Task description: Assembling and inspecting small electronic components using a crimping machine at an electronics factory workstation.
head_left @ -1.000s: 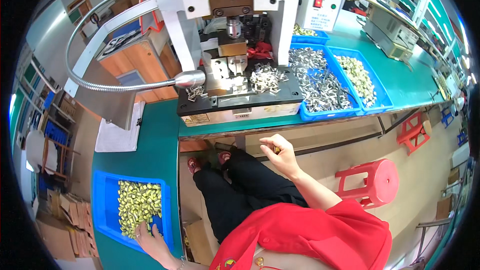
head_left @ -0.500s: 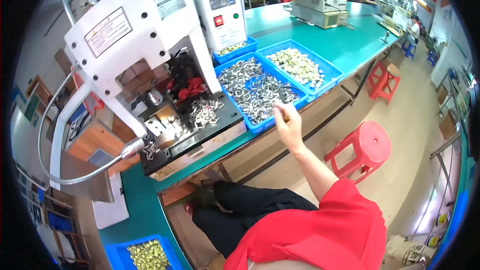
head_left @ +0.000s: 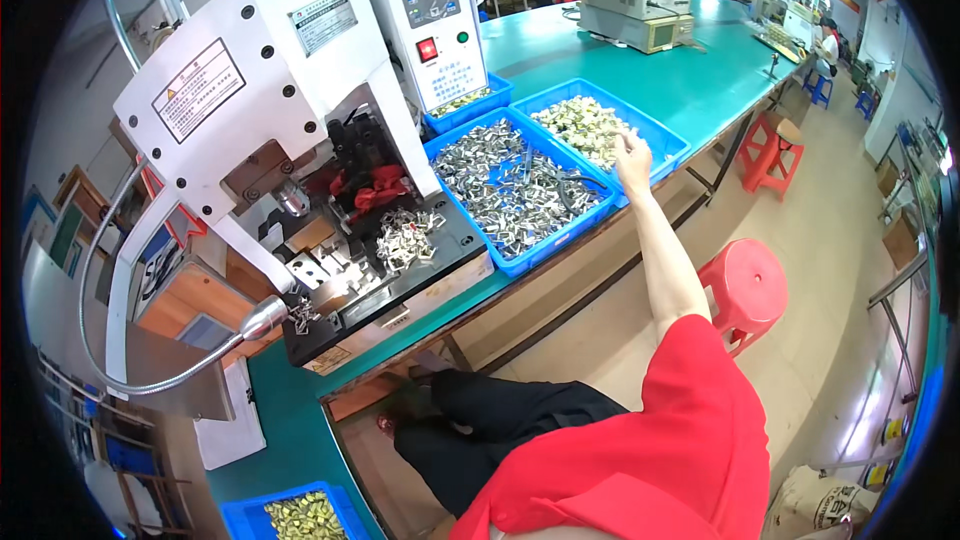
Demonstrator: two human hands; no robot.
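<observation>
My right hand [head_left: 632, 164] is over the front edge of the far blue tray [head_left: 676, 152], which holds a pile of small yellowish-white metal pieces [head_left: 580, 126]. Its fingers look bent together, and what they hold, if anything, is too small to make out. Beside it stands a larger blue tray [head_left: 556, 240] full of small bent silver metal pieces [head_left: 490, 195]. A dark-handled tool like pliers [head_left: 575, 195] lies on those pieces. My left hand is out of sight.
To the left a white press machine [head_left: 215, 90] stands on the green table, with silver pieces [head_left: 408, 238] on its black base. A flexible metal lamp [head_left: 262, 320] reaches in front. Another blue tray [head_left: 240, 518] sits at lower left. A red stool [head_left: 750, 280] stands right of my arm.
My right hand has moved right and away from me, from the near edge of the silver-piece tray to the tray of yellowish pieces. My head view has shifted slightly.
</observation>
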